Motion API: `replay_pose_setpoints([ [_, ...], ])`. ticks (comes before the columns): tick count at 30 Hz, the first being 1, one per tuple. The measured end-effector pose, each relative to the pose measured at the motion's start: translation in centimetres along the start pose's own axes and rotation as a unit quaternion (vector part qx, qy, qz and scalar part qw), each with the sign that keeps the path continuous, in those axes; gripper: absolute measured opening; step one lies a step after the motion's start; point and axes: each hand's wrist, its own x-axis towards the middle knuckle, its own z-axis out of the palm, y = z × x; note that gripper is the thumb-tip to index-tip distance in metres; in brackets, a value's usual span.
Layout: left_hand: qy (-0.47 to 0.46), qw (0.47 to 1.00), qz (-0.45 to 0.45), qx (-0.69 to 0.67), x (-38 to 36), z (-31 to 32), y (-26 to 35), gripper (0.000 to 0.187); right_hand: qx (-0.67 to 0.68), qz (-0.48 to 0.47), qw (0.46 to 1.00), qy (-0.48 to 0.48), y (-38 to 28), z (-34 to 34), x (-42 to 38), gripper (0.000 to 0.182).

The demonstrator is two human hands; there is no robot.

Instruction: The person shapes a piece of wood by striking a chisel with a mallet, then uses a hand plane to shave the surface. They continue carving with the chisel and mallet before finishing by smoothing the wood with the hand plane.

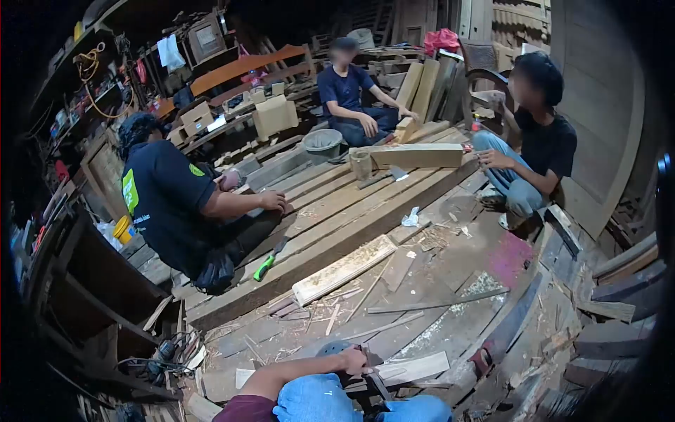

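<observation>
My left hand (354, 360) reaches in from the bottom, its fingers closed at the near end of a pale wooden board (415, 368) on the floor. What the fingers grip is too small and dark to make out. Just right of the hand, a narrow grey strip (380, 386), perhaps a blade, slants down toward my knees. Behind the hand, a round grey-blue thing (330, 348) is partly covered. My blue-clad knees (309, 399) fill the bottom edge. My right hand does not show.
A thick plank (344, 271) lies ahead among shavings. A green-handled tool (264, 267) rests on the timber platform (337, 211). Three people sit around it: at left (169, 197), back (344, 91) and right (534, 141). A hatchet-like tool (398, 173) and bucket (323, 144) stand farther back.
</observation>
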Motion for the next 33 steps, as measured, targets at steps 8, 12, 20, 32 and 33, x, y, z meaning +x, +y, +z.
replay_pose_setpoints([
  [8,0.147,0.984,0.088,-0.046,0.3,4.7,-3.0,0.035,-0.151,0.025,0.988,-0.005,-1.2,6.1,-4.5,0.041],
  [12,0.124,0.991,0.045,-0.007,1.0,4.7,-3.4,0.034,-0.153,0.012,0.985,-0.084,-3.5,4.8,-2.9,0.041],
  [20,0.140,0.988,0.055,-0.045,1.2,3.3,-2.7,0.027,-0.080,0.033,0.979,-0.183,-3.8,4.1,-3.4,0.041],
  [32,0.150,0.984,0.031,-0.092,1.9,2.7,-2.4,0.034,-0.089,0.069,0.992,-0.054,0.0,6.8,-2.8,0.041],
  [33,0.158,0.982,0.029,-0.095,1.9,2.9,-2.5,0.033,-0.073,0.100,0.992,-0.019,0.2,6.0,-1.9,0.040],
])
